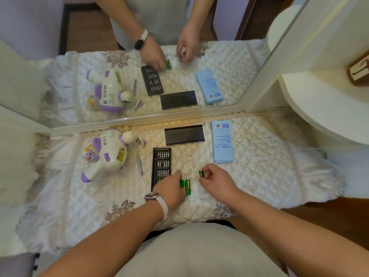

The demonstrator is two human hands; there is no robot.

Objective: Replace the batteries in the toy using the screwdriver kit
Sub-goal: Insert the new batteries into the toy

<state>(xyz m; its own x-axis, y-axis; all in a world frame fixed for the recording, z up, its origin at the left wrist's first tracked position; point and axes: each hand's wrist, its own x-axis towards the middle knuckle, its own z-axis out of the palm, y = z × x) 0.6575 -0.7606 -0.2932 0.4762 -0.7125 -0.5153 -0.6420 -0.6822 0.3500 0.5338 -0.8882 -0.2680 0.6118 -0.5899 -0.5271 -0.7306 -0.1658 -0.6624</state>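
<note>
Pinching, with the right grip [215, 179], a single battery [201, 173] between finger and thumb, just beside the bunch it seems meant to part from. Clamping, with the left grip [170, 187], the other green batteries [186, 186] against the quilted cloth [259, 172] on the table, fingers curled over their left side; probably to steady the bunch while one cell comes free. Reads as sorting fresh cells for loading.

Toy [107, 154] lying on its side at the left of the table, well apart from both grips, with its compartment turned upward and seemingly uncovered, ready to take cells. Screwdriver [139, 162] laid between toy and bit tray [161, 162], handy for refitting a cover.

Counted: one toy, one screwdriver, one bit tray, one black lid [184, 134] near the mirror [199, 80], one blue box [222, 141], one battery in the right grip, at least two under the left. Cannot tell the exact number there, partly hidden by fingers.
</note>
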